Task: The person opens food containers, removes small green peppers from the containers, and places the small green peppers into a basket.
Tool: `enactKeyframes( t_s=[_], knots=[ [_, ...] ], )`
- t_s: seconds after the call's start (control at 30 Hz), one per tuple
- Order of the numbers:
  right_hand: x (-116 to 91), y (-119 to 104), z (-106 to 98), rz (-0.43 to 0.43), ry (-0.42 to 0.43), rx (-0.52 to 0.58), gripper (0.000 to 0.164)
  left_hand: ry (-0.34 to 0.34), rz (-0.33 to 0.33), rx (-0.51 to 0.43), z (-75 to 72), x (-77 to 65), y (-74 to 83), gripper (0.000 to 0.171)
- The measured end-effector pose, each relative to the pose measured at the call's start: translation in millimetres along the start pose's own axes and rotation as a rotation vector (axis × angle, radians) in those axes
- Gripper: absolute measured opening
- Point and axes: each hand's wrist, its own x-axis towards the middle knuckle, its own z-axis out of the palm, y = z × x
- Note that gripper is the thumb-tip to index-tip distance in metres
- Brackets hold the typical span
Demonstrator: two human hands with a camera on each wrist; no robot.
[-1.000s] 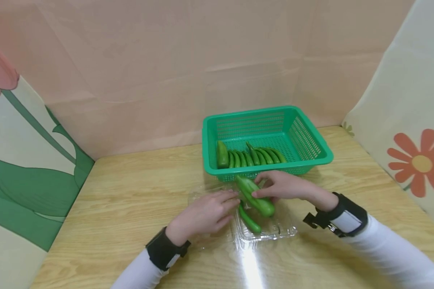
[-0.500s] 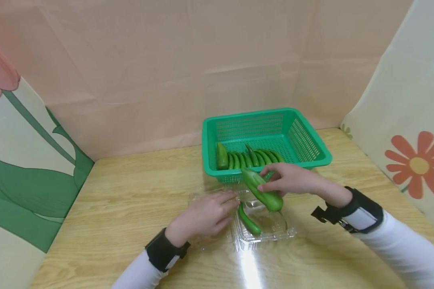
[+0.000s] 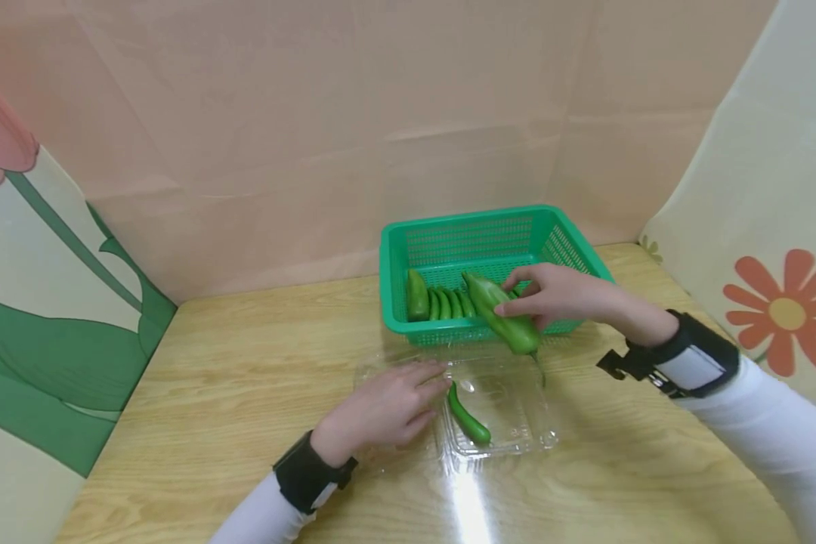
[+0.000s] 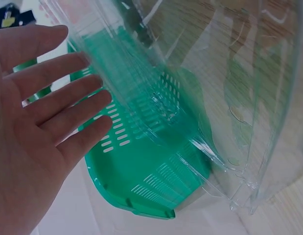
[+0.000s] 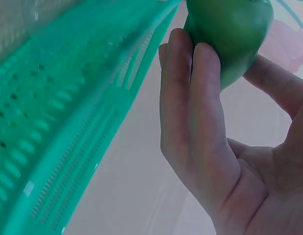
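Note:
My right hand (image 3: 561,293) grips a large green pepper (image 3: 510,326) by its sides, over the front rim of the green basket (image 3: 397,261). Its thin stem points down toward the table. In the right wrist view the pepper (image 5: 229,34) sits between the thumb and fingers. Below it stands a clear hinged plastic box (image 3: 513,423), with one small curved green chili pepper (image 3: 468,415) at its left side. My left hand (image 3: 387,408), fingers fairly straight, lies by the box's clear lid (image 4: 210,98); whether the fingertips touch it I cannot tell.
Inside the basket are another large pepper (image 3: 418,296) and a row of several small chili peppers (image 3: 445,304), partly hidden by the right hand and its pepper. The wooden table (image 3: 265,363) extends left and right. A pinkish cloth backdrop (image 3: 279,151) hangs behind.
My right hand has lifted the large pepper up and away from the clear box, over to the basket's front rim. The left hand has stayed in place.

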Motion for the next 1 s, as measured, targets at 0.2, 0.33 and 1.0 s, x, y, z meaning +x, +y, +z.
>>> enactKeyframes(
  t_s=[0.2,0.33,1.0],
  knots=[
    [12.5,-3.6,-20.1,0.02,0.04,-0.026,0.065,0.007,0.006,0.003,1.4,0.4,0.2,0.047],
    [20.6,-3.9,-31.1,0.051,0.061,-0.043,0.066,0.001,0.003,0.007,1.2,0.1,0.8,0.047],
    [56.9,-9.8,-57.5,0.106,0.065,-0.069,0.065,-0.006,-0.004,0.012,0.8,-2.2,0.8,0.049]
  ],
)
